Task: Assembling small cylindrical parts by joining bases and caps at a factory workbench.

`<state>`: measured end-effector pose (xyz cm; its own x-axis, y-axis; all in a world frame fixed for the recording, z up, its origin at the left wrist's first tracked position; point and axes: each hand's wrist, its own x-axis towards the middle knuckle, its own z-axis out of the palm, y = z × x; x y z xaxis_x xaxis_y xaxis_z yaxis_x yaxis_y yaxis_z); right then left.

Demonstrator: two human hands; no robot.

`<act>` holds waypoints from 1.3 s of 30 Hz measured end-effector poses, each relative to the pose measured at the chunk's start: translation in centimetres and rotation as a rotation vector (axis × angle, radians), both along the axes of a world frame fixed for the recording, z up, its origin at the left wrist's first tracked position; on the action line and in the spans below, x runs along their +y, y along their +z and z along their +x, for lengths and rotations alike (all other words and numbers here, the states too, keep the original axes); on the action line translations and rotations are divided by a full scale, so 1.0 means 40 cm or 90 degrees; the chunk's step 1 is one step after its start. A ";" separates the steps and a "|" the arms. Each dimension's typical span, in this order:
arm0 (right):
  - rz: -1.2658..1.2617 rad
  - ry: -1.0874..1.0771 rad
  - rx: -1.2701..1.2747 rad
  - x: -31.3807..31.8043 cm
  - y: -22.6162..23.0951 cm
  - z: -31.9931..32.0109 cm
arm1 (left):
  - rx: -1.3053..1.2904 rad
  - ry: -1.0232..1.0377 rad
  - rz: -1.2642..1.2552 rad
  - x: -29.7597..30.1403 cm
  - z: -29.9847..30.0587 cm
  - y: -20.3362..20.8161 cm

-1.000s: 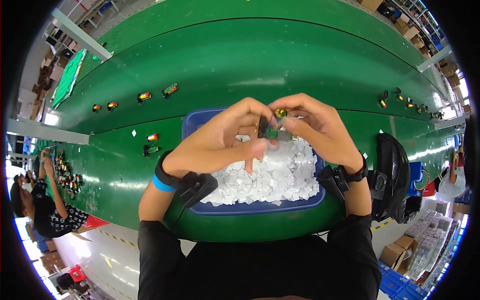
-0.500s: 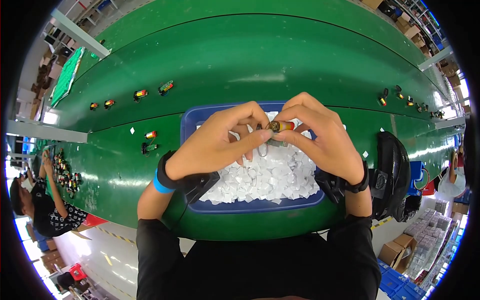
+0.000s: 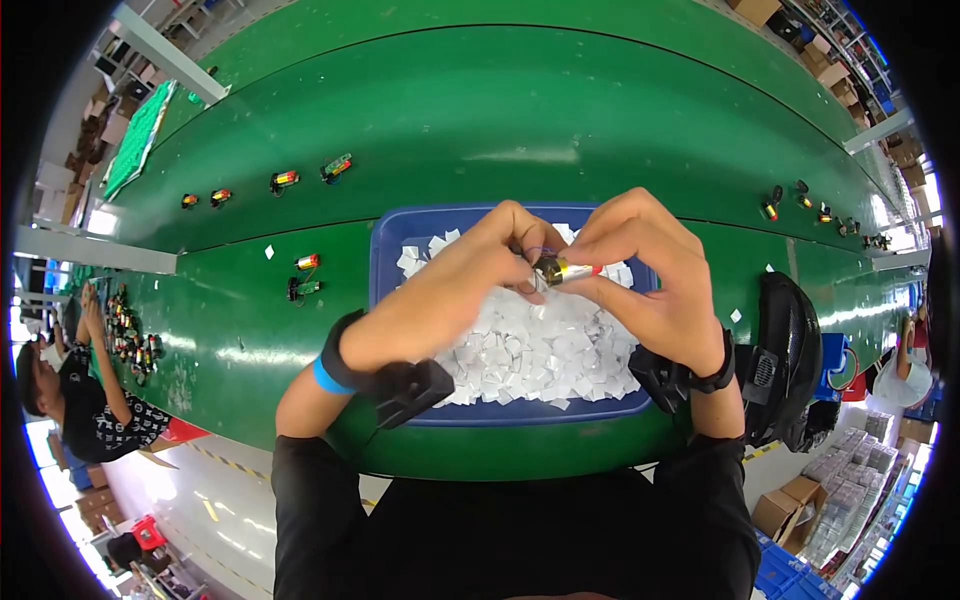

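Over a blue plastic bin filled with small white paper pieces, both hands work on one small cylindrical battery. It is red and silvery-gold, with a dark end and thin wires pointing left. My right hand pinches the battery between thumb and fingers. My left hand is closed at the dark end, its fingertips curled around the wires; it is slightly blurred, and exactly what lies between those fingertips is partly hidden. The battery is held nearly level, above the paper pieces and apart from them.
On the green table lie a loose battery, a small circuit board and more wired battery units farther left and right. A black bag stands at the right. Another person works at the left by a battery pile.
My left fingers have curled in closer around the wires at the battery's end. The battery has shifted slightly right and lower, still in my right hand.
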<state>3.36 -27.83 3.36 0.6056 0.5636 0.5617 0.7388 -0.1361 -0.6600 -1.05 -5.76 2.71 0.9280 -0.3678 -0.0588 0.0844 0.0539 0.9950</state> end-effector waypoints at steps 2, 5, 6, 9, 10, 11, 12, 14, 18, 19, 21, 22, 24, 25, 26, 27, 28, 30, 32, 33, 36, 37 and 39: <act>-0.013 0.015 -0.032 0.002 0.008 0.003 | 0.174 -0.078 -0.205 0.022 0.020 0.004; -0.038 0.043 -0.096 0.003 0.015 0.005 | 0.239 -0.065 -0.300 0.013 0.028 0.010; -0.024 0.046 -0.065 0.002 0.013 0.005 | 0.216 -0.015 -0.293 0.003 0.029 0.012; 0.004 0.052 -0.004 0.001 0.013 0.000 | 0.141 0.053 -0.228 0.010 0.034 0.021; -0.001 0.030 -0.008 0.000 0.017 -0.005 | 0.088 0.067 -0.171 0.017 0.039 0.024; -0.006 0.008 -0.012 -0.001 0.022 -0.010 | 0.035 0.081 -0.114 0.022 0.042 0.032; -0.010 -0.013 -0.015 -0.001 0.025 -0.012 | 0.035 0.080 -0.114 0.026 0.037 0.041; -0.013 -0.016 -0.036 -0.006 0.026 -0.009 | 0.064 -0.039 -0.016 0.031 0.018 0.064; -0.037 -0.029 -0.091 -0.009 0.032 -0.011 | 0.083 -0.054 -0.048 0.016 0.010 0.064; -0.056 -0.041 -0.105 -0.007 0.035 -0.013 | 0.084 -0.033 -0.089 0.013 0.010 0.062; -0.079 -0.056 -0.118 -0.004 0.037 -0.018 | 0.078 -0.026 -0.087 0.015 0.014 0.059; -0.075 -0.058 -0.132 0.001 0.037 -0.020 | 0.069 -0.016 -0.083 0.017 0.016 0.058; -0.066 -0.060 -0.161 0.007 0.037 -0.023 | 0.062 -0.008 -0.079 0.015 0.017 0.054; -0.066 -0.060 -0.160 0.007 0.034 -0.024 | 0.040 -0.012 -0.078 0.014 0.017 0.051; -0.046 -0.065 -0.172 0.007 0.028 -0.027 | 0.018 -0.015 -0.077 0.013 0.016 0.048; -0.026 -0.069 -0.184 0.008 0.021 -0.030 | -0.004 -0.018 -0.076 0.013 0.014 0.047; -0.006 -0.073 -0.196 0.009 0.018 -0.030 | -0.004 -0.017 -0.076 0.012 0.011 0.046; -0.015 -0.075 -0.212 0.011 0.019 -0.027 | -0.013 -0.008 -0.021 0.007 -0.001 0.044; -0.033 -0.082 -0.247 0.011 0.020 -0.023 | -0.018 -0.003 0.005 0.005 -0.004 0.044; -0.033 -0.081 -0.247 0.010 0.019 -0.021 | -0.003 -0.010 -0.014 0.004 -0.004 0.046; -0.009 -0.099 -0.238 0.007 0.017 -0.016 | 0.024 -0.022 -0.053 0.006 -0.004 0.057; -0.009 -0.098 -0.238 0.008 0.018 -0.016 | 0.049 -0.032 -0.052 0.010 -0.003 0.060; -0.013 -0.096 -0.235 0.010 0.024 -0.019 | 0.098 -0.053 -0.049 0.015 0.000 0.066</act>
